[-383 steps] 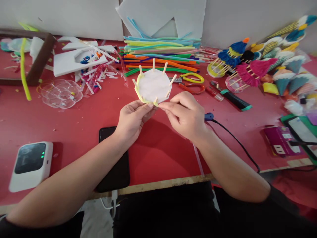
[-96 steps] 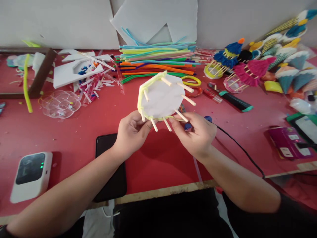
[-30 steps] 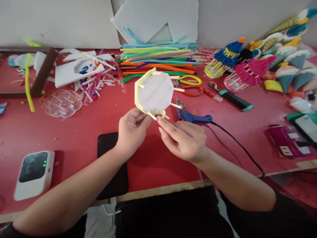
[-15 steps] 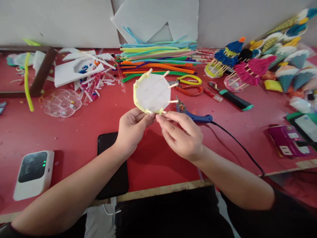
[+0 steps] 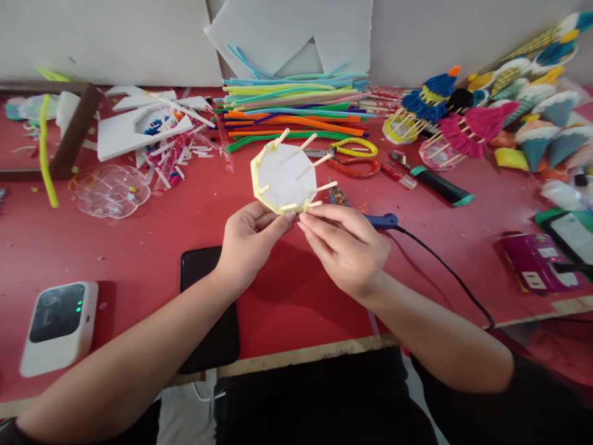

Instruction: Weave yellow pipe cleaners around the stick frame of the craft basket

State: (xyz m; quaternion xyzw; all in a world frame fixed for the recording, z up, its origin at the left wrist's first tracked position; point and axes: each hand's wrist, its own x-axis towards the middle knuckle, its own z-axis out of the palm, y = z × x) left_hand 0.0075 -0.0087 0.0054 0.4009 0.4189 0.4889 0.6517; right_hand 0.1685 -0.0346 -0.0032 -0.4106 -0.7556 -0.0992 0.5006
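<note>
The white plate (image 5: 282, 179) is held above the red table (image 5: 296, 296), its flat face tipped toward the camera. Its long, thin sticks (image 5: 323, 159) poke out, leaning right and a bit up. The left hand (image 5: 248, 244) pinches the near edge. Beside it, the right hand (image 5: 349, 250) pinches the yellow fuzzy strip (image 5: 267, 202).

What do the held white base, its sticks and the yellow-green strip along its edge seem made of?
White base: probably foam board or card, matte, with straight-cut edges.
Sticks: likely plain wood, given their pale tan colour and dull surface.
Yellow-green strip: possibly pipe cleaner, matte, since it bends along the edge; fibres too small to confirm.
</note>
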